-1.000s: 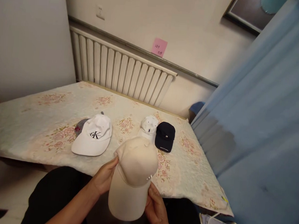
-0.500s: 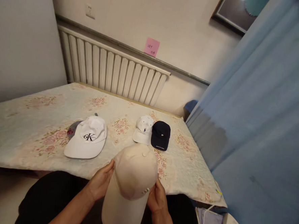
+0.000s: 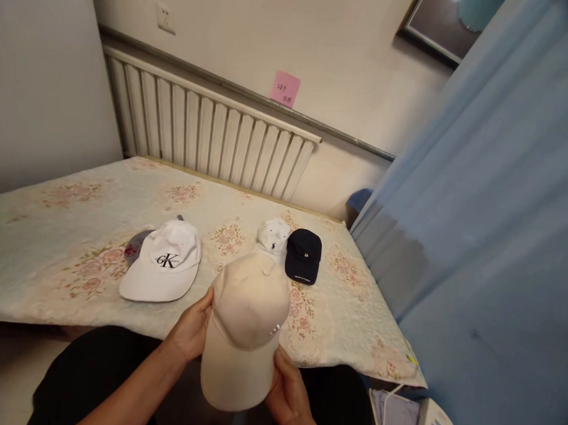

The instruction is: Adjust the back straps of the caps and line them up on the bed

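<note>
I hold a beige baseball cap [image 3: 245,325] in front of me with both hands, its brim pointing toward me. My left hand [image 3: 191,330] grips the cap's left side, fingers curled around the edge. My right hand [image 3: 286,392] grips the right side of the brim from below. Behind the cap, on the floral tablecloth [image 3: 70,251], lie a white cap with a black logo [image 3: 164,263], a grey cap [image 3: 136,244] partly under it, a small white cap [image 3: 273,235] and a dark navy cap [image 3: 303,255].
A white radiator [image 3: 207,131] runs along the back wall under a pink sticky note [image 3: 285,88]. A blue curtain [image 3: 494,238] hangs at the right. A framed picture [image 3: 450,20] is at the upper right. Papers and a cable [image 3: 396,418] lie at the lower right.
The beige cap has been lifted a little and turned in my hands; my right hand has slid lower under the brim. The view has shifted slightly.
</note>
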`<state>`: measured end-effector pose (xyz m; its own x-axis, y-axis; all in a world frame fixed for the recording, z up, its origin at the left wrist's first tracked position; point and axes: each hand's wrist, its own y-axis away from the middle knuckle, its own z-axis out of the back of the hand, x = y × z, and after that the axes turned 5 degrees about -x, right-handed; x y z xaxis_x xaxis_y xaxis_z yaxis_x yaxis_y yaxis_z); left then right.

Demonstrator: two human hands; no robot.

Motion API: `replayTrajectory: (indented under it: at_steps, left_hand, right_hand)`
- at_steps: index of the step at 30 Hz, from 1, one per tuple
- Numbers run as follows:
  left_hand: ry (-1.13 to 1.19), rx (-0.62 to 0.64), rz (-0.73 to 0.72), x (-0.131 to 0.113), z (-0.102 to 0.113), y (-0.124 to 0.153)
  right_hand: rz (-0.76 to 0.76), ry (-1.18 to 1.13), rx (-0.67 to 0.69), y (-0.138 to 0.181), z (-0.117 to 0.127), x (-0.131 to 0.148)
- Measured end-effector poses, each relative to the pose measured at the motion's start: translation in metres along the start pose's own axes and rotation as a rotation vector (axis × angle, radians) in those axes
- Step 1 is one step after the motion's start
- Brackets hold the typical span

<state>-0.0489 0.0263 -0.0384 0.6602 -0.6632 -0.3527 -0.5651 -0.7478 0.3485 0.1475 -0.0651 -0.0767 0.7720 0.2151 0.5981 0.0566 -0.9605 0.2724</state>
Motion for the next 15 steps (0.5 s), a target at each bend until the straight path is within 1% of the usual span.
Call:
replayTrajectory:
  at_steps: [3,6,11,15]
  left_hand:
    - [0.01,0.01,0.0,-0.002,-0.004,-0.002]
    - [0.011,-0.004,-0.039,-0.004,-0.007,-0.004]
    - [-0.015,-0.064,-0.188,-0.012,-0.007,-0.007]
    - [-0.036,-0.029,-0.201,-0.014,-0.005,-0.005]
  right_hand:
    - [0.0,0.075,0.068,0.01,-0.005,-0.002]
    - [0.007,0.093,0.083,0.011,-0.005,0.002]
    - [-0.004,0.147,0.056,0.004,0.008,0.014]
    - [-0.017,0.15,0.082,0.0,0.017,0.022]
